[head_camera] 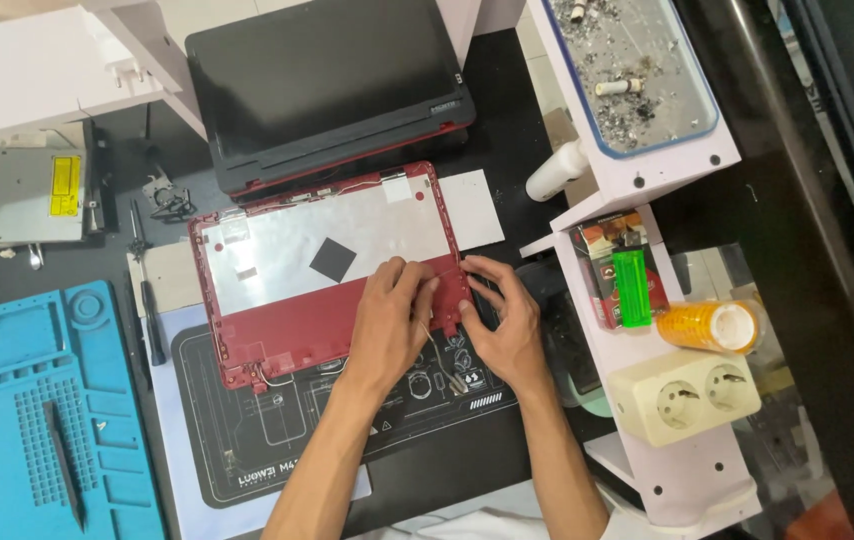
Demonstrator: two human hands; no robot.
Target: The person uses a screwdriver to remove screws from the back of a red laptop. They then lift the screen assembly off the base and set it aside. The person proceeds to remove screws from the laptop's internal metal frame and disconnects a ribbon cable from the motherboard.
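Note:
A red laptop lid shell (297, 330) with a silver foil lining lies open-side up on a black work mat (277, 440). My left hand (390, 318) rests on its lower right part, fingertips pinched at the right edge. My right hand (507, 320) is at the shell's right corner, fingers curled around the edge near the hinge. A thin wire (439, 358) trails from the shell between my hands. A black laptop screen panel (327, 80) lies behind the shell.
A blue silicone repair mat (7, 400) with a dark tool (65, 465) sits at left. An optical drive (17, 195) lies at far left. At right a white shelf (647, 330) holds a green lighter (632, 287), orange tape roll (715, 326), power socket (687, 395) and ash tray (637, 70).

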